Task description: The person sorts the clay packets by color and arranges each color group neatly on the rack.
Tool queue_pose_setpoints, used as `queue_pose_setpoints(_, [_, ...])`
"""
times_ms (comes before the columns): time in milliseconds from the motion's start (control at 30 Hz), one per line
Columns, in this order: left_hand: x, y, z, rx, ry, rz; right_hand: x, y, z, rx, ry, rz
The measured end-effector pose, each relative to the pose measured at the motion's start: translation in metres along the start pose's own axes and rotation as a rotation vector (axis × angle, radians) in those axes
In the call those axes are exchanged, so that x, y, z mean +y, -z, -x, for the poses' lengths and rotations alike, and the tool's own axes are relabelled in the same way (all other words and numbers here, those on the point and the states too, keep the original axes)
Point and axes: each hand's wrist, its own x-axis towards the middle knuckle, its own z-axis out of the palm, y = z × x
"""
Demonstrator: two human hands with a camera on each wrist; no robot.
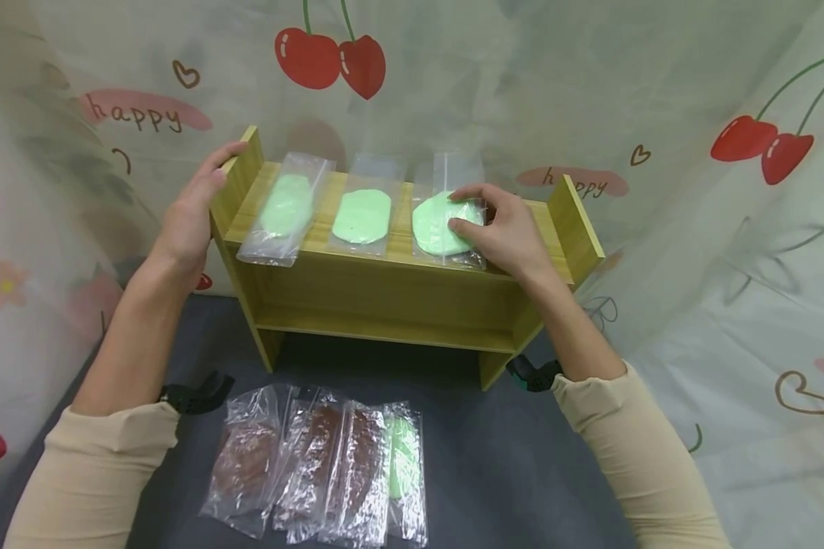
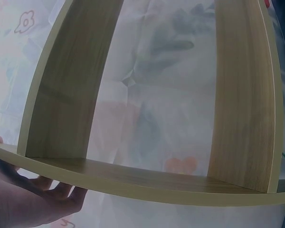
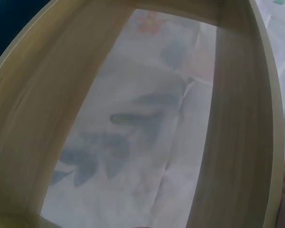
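Head view, contents by size:

- Curtain (image 1: 439,46), one, pale fabric; printed cherries, hearts and the word "happy". Hangs behind and to both sides.
- Work surface (image 1: 481,457), one, dark grey; carries the shelf.
- Shelf (image 1: 391,297), one, wood-grain; upper board (image 1: 401,225), lower board (image 1: 384,329), two side panels (image 1: 577,221).
- Sleeves (image 1: 96,473), two, beige, cuffs pushed up the forearms.
- Left hand (image 1: 188,217), at the top corner of the left side panel; grips the panel there, bent fingers against its outer face in the left wrist view.
- Right hand (image 1: 508,232), above the right part of the upper board; thumb and forefinger bent, tips slightly apart, on the third green packet. Cannot tell whether they pinch the film or only press.
- Green packets, three, flat pale-green slabs in clear zip bags, on the upper board: first green packet (image 1: 291,206) near the left end, tilted, overhanging the front edge; second green packet (image 1: 362,217) mid-board; third green packet (image 1: 439,221) right of centre.
- Brown packets (image 1: 246,457), at least three, clear bags, overlapping, in front of the shelf's left half.
- Fourth green packet (image 1: 403,457), one, beside the brown packets, at the right of that row.
- Wrist devices (image 1: 202,393), two, black, one per forearm.
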Motion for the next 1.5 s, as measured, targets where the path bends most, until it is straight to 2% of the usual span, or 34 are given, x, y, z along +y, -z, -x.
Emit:
queue_pose_setpoints(133, [0.000,0.000,0.000,0.005,-0.001,-0.004,-0.001,0.000,0.001,-0.020,-0.001,0.121])
queue_pose_setpoints(233, [0.001,0.000,0.000,0.009,-0.002,-0.012,-0.001,0.000,0.002,-0.034,-0.006,0.169])
queue_pose_setpoints(433, [0.000,-0.001,0.001,0.006,0.000,0.003,-0.001,-0.001,0.004,-0.021,-0.012,0.201])
queue_pose_setpoints(667, [-0.002,-0.003,0.000,0.003,0.004,0.010,0.000,-0.003,0.007,0.044,-0.023,0.230])
queue_pose_setpoints(900, [0.000,-0.004,0.000,0.000,0.005,0.030,0.003,-0.001,0.014,0.136,0.055,0.107])
queue_pose_setpoints(1233, [-0.001,-0.002,0.000,0.002,-0.001,0.006,0.006,0.003,0.042,0.217,0.171,-0.118])
queue_pose_setpoints(1500, [-0.001,-0.002,0.001,0.014,0.005,-0.010,0.008,0.002,0.070,0.201,0.239,-0.252])
